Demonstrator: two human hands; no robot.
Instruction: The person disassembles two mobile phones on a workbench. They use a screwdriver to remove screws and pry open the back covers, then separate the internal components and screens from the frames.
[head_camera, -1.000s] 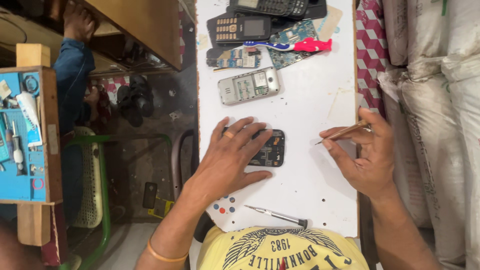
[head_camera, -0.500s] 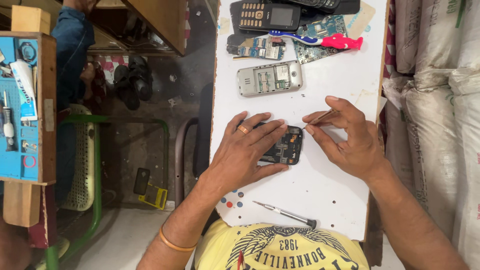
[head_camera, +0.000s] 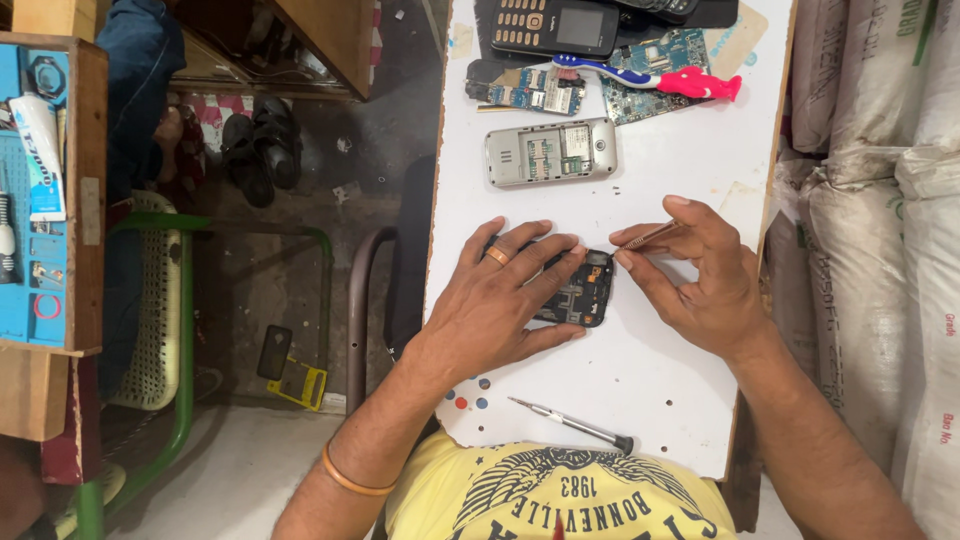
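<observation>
My left hand (head_camera: 500, 300) lies flat on a small black phone board (head_camera: 584, 292) in the middle of the white table (head_camera: 660, 370), fingers spread over it. My right hand (head_camera: 700, 275) pinches a thin metal tool (head_camera: 648, 237), maybe tweezers, whose tip meets the board's upper right corner. The left half of the board is hidden under my fingers.
A silver open-backed phone (head_camera: 550, 151) lies beyond my hands. Further back are a black keypad phone (head_camera: 555, 25), circuit boards (head_camera: 530, 90) and a toothbrush (head_camera: 655, 80). A screwdriver (head_camera: 570, 425) rests near the front edge. Filled sacks (head_camera: 870, 250) line the right; a green chair (head_camera: 160, 330) stands left.
My right hand has come in from the right until its tool reaches the board. The left hand has stayed pressed on the board. The camera view shifted slightly.
</observation>
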